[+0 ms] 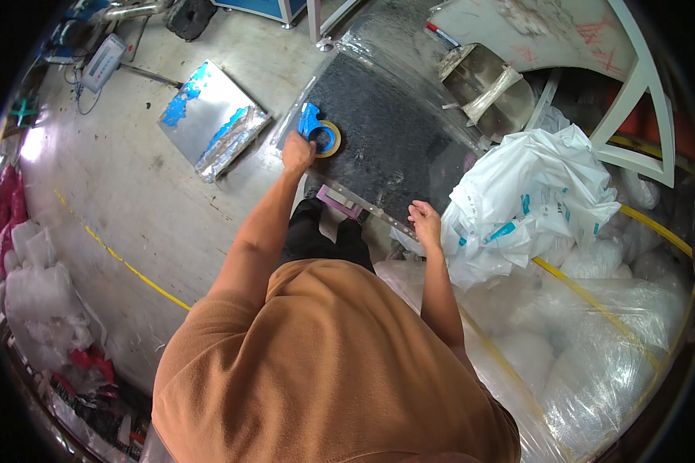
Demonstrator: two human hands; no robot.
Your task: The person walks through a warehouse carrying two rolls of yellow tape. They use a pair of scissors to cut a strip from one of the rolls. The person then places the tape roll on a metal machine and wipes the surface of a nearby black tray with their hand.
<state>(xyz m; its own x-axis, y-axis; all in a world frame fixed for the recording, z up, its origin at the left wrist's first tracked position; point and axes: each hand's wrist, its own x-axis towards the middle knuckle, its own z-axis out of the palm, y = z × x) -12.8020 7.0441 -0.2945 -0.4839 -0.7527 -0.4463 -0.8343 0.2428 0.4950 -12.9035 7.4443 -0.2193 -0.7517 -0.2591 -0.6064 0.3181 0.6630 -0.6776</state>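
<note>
My left hand is closed at the near left of a dark-topped table. Its fingers grip the edge of a blue tape dispenser that carries a roll of yellowish tape. By the table's near edge, my right hand is held with loosely bent fingers apart and nothing between them. A crumpled white plastic bag with teal print lies just right of that hand. Below the table's near edge shows a pink-purple object with a grey insert, its kind unclear.
A floor scale with peeling blue film stands left of the table, its display beyond. A metal scoop-like bin and a white frame are at the far right. Clear plastic-wrapped bundles fill the near right.
</note>
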